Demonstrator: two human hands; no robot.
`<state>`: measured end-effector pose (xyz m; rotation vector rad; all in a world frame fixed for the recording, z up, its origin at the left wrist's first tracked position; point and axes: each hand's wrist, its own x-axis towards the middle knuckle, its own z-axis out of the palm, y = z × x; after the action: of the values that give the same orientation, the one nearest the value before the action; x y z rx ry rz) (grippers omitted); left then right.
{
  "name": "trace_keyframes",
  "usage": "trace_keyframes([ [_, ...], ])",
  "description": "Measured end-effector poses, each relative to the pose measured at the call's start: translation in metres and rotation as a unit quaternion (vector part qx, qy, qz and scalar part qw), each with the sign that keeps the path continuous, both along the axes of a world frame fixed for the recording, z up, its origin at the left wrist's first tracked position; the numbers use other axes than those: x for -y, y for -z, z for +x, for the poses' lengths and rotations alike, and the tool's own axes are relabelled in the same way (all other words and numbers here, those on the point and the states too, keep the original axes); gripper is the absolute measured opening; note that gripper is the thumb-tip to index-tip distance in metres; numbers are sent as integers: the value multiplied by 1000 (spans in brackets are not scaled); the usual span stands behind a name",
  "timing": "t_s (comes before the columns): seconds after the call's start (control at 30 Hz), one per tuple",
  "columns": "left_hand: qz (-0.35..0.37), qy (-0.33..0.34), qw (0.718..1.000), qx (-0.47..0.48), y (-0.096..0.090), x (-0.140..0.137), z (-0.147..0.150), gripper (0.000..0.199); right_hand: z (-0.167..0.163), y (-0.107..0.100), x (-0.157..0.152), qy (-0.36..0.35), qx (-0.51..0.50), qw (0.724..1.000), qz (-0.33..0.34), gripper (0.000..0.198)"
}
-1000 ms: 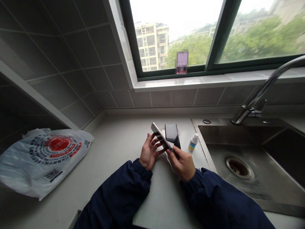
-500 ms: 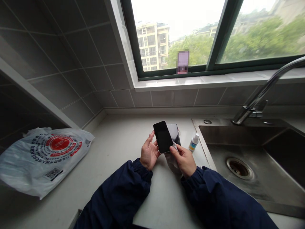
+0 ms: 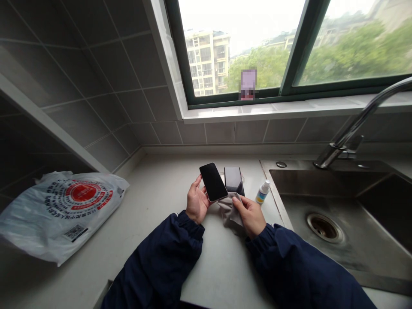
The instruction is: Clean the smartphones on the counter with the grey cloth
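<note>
Above the counter, my left hand [image 3: 197, 201] is closed around the edges of a smartphone [image 3: 213, 182], its black screen facing up and tilted. My right hand [image 3: 251, 214] pinches a grey cloth [image 3: 231, 210] that hangs down beside the phone's lower right corner. A second phone-like device [image 3: 234, 179] with a dark, reflective face lies on the counter just behind the cloth. Near my right hand stands a small white bottle [image 3: 263, 192] with a blue and yellow label.
A white plastic bag [image 3: 67, 214] with red and black print lies on the counter [image 3: 154, 240] at the left. On the right are a steel sink [image 3: 328, 253] and a chrome faucet [image 3: 354, 116]. A window [image 3: 244, 43] rises behind.
My left hand has moved the phone a little to the left, away from my right hand. More of the cloth and the second device now shows.
</note>
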<state>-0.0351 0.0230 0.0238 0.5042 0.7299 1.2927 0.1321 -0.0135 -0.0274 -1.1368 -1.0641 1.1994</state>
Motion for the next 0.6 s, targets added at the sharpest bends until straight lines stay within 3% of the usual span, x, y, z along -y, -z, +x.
trace_keyframes([
  [0.17, -10, -38, 998, -56, 6, -9, -3, 45, -1, -4, 1, 11, -10, 1000, -5, 52],
  [0.37, -15, -21, 997, -74, 11, -14, -5, 42, -2, -6, 1, -11, -24, 1000, -9, 50],
  [0.6, -32, 0, 996, -83, 13, -19, -8, 50, -16, -9, 14, -186, -52, 979, -64, 48],
])
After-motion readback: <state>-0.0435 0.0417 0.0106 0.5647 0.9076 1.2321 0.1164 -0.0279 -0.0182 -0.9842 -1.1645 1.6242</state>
